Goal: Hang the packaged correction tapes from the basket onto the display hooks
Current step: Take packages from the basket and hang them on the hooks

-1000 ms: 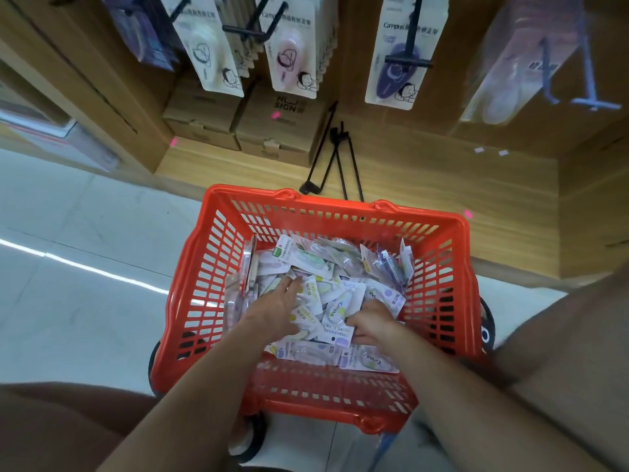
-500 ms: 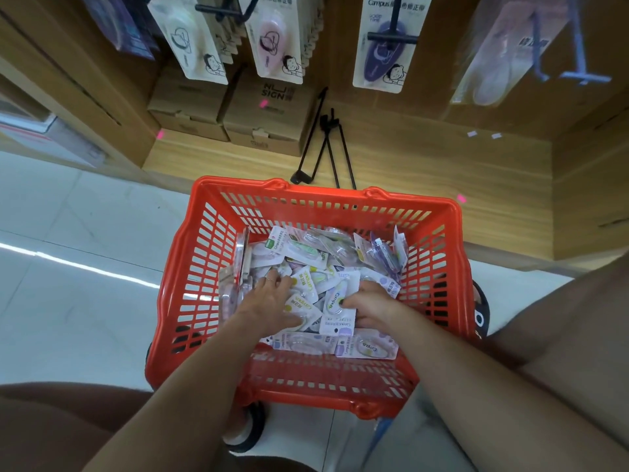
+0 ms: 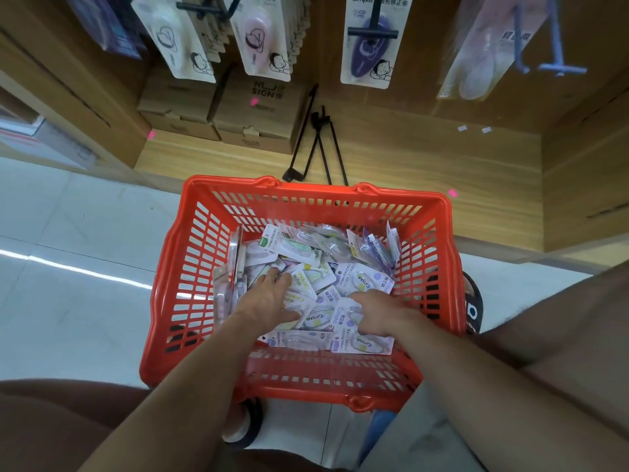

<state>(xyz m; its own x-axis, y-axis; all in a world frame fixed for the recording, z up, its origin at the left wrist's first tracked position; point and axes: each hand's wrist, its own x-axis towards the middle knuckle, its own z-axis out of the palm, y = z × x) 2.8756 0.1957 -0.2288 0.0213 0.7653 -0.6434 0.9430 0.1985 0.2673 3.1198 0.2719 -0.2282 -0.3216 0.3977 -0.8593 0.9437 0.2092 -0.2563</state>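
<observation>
The shelf [image 3: 391,158] runs across the far side, with a few packs already hung on the hooks [image 3: 372,30] above it, and some boxes [image 3: 218,114] sitting at its left end. Spare loose hooks [image 3: 316,144] lie on the shelf's front part.

The basket [image 3: 306,192] sits on the floor just in front of the shelf's front edge. The tapes [image 3: 326,264] are heaped loose inside, mostly toward its middle and far right corner, with a few standing on edge against the left wall.

Left hand [image 3: 269,298] lies flat on the heap near the left wall, fingers spread and relaxed, pressing on packs rather than gripping one. Right hand [image 3: 377,311] is over the near right part of the heap, fingers curled down into the packs; can't tell if it's actually pinched anything.

Handling-wise, I'd guess these are super light: stiff card backs with slick plastic blisters, so they'll slide over each other. Probably best to pinch the card's top edge near the hang hole, not the bubble, which looks easy to dent. Then it's already lined up for a hook.
</observation>
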